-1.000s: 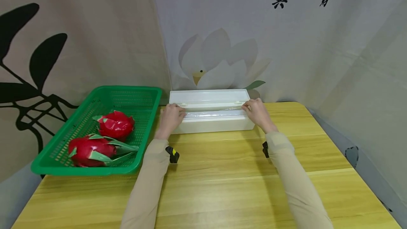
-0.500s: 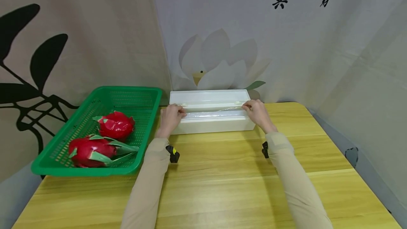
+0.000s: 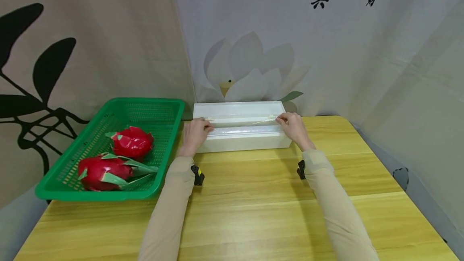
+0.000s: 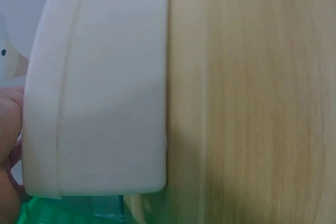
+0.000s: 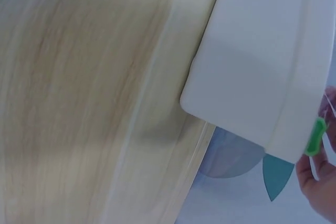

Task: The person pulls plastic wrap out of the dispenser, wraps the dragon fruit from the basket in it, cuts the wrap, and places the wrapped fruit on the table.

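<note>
A white cling film dispenser [image 3: 246, 143] stands at the back of the table with its lid [image 3: 237, 110] raised. Across its opening lies clear cling film [image 3: 244, 130], with a thin raised crease running toward the right. My left hand [image 3: 194, 135] is at the left end, thumb and fingertips pinching the film's edge. At the opposite end my right hand [image 3: 293, 129] pinches the film too. In the right wrist view, a small green piece [image 5: 316, 137] sits at the dispenser's end by the right fingers. The left wrist view shows mostly the dispenser's front, the fingers partly hidden behind it.
To the left, a green plastic basket [image 3: 174, 140] holds two red dragon fruits [image 3: 105, 172] with green leaf tips. A printed curtain [image 3: 250, 35] hangs right behind the table [image 3: 250, 212]. The table's right edge slants away beyond my right arm.
Both hands stay at the dispenser's ends with almost no movement. The crease in the film has shifted slightly and lies a little lower on the right.
</note>
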Demonstrator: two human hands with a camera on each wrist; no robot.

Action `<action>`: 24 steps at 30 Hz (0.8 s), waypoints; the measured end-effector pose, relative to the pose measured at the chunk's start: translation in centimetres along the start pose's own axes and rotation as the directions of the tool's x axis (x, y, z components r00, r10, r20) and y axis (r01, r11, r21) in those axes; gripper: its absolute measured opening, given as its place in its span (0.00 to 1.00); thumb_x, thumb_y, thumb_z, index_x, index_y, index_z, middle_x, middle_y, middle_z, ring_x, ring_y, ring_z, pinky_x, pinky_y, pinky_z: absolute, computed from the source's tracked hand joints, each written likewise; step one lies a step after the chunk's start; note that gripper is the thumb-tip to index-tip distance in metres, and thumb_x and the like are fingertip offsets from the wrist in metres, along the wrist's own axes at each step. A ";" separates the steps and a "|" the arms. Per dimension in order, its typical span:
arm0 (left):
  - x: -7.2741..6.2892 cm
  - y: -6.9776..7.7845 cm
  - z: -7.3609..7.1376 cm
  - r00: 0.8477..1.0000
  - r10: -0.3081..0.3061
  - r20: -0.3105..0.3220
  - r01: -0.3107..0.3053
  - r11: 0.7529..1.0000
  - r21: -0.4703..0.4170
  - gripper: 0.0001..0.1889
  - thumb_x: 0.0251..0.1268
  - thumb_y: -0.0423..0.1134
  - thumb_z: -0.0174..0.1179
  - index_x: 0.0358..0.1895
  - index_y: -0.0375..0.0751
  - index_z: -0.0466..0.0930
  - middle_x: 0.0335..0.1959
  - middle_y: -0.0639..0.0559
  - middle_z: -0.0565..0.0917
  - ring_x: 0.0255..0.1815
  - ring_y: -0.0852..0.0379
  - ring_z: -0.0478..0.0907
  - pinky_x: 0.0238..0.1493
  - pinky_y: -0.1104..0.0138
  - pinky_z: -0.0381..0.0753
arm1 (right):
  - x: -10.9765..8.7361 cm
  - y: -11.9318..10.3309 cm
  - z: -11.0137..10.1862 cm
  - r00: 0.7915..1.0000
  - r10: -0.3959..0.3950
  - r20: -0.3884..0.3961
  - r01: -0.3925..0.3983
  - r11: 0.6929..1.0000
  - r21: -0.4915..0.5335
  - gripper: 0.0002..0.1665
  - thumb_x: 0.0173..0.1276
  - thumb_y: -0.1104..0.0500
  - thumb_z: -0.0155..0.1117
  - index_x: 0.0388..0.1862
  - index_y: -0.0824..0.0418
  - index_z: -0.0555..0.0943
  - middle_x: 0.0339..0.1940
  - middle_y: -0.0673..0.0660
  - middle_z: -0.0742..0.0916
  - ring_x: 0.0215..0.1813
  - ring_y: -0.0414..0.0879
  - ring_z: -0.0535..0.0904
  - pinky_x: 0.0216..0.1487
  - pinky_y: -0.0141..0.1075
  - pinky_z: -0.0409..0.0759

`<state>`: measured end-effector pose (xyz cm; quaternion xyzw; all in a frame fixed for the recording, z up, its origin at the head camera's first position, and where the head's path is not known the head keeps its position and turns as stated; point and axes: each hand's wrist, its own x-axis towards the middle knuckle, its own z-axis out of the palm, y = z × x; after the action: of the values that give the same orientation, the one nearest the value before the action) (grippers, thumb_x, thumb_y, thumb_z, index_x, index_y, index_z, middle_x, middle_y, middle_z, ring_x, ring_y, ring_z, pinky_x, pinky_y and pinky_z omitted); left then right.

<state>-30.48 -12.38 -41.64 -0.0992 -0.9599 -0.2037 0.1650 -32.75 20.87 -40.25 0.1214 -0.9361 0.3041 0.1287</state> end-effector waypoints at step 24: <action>0.6 0.2 0.9 0.999 0.038 -0.031 -0.038 0.999 -0.009 0.08 0.60 0.44 0.64 0.32 0.45 0.87 0.32 0.51 0.85 0.34 0.50 0.80 0.40 0.58 0.71 | 0.1 0.0 -0.3 0.999 0.031 0.013 -0.032 0.999 0.029 0.15 0.71 0.57 0.56 0.45 0.66 0.83 0.41 0.64 0.86 0.42 0.54 0.76 0.42 0.43 0.74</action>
<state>-31.24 -11.70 -42.15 -0.1151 -0.9542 -0.2065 0.1834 -32.77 21.03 -39.93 0.1104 -0.9341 0.3188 0.1163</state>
